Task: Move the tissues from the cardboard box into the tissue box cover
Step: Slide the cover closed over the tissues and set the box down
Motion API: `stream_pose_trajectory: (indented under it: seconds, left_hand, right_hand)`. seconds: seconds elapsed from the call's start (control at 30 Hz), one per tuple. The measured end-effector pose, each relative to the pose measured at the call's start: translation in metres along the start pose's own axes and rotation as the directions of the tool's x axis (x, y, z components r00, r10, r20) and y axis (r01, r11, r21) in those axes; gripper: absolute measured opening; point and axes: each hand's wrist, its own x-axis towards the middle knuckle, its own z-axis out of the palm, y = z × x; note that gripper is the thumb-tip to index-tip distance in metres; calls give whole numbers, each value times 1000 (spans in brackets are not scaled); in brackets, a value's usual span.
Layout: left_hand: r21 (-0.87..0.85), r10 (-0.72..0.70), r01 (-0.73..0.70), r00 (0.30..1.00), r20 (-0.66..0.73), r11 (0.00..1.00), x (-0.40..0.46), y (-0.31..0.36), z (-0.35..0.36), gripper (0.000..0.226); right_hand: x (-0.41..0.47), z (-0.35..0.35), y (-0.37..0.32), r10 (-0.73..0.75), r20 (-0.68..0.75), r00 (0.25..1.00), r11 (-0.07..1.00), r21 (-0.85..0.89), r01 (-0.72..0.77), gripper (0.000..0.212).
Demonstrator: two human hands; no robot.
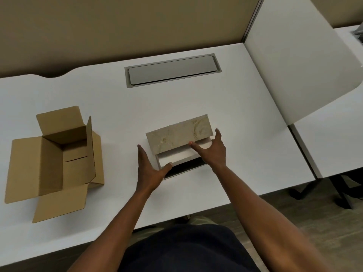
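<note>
Since the cardboard box (59, 160) at the desk's (245, 118) left edge looks empty, transfer seems mostly done; both grips, left hand (150, 171) and right hand (211, 152), spread wide against the mid-desk tissue box cover (179, 134), tissues (176, 156) inside.

Both forearms are bare from the lower edge of the view up to the wrists, with no sleeves showing. The left hand (146, 169) and the right hand (211, 152) carry no gloves, rings, watch or bands that can be made out. At 6 o'clock, a dark navy garment (184, 250) covers the person's body, plain and unmarked.
</note>
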Motion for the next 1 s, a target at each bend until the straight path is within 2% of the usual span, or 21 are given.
stream_pose_trajectory:
  seconds: [0.03, 0.1, 0.17, 0.23, 0.33, 0.47, 0.6, 0.77, 1.0]
  left_hand:
    - [104, 123, -119, 992, -39, 987, -3, 3, -4, 135]
    - [313, 370, -328, 925, -85, 891, 1, 17, -9, 137]
    - [466, 502, -431, 865, -31, 773, 20, 42, -7, 137]
    - [551, 485, -438, 872, 68, 710, 49, 74, -2, 140]
    - [673, 358, -407, 908, 220, 618, 92, 110, -2, 140]
    - [739, 207, -440, 897, 391, 510, 117, 125, -4, 140]
    - [749, 169, -436, 897, 409, 498, 115, 128, 1, 129]
    - [724, 206, -427, 902, 378, 541, 104, 129, 2, 118]
    - [708, 315, -474, 880, 356, 524, 77, 112, 4, 105]
  right_hand:
    - [-1, 1, 3, 33, 0, 999, 999, 14, -33, 128]
    - [-4, 3, 8, 70, -2, 998, 997, 25, -70, 112]
    - [-4, 5, 9, 57, -4, 998, 998, 4, -57, 99]
    - [-3, 7, 8, 43, -6, 999, 999, -14, -43, 92]
    - [-3, 8, 6, 48, -12, 999, 998, -30, -48, 92]
    - [-3, 10, 7, 98, -23, 995, 995, -17, -98, 89]
    - [-4, 13, 9, 126, -6, 992, 992, -23, -126, 80]
    - [-5, 14, 10, 146, -4, 989, 989, -26, -146, 75]
    - [-9, 15, 13, 135, -18, 991, 991, -3, -135, 70]
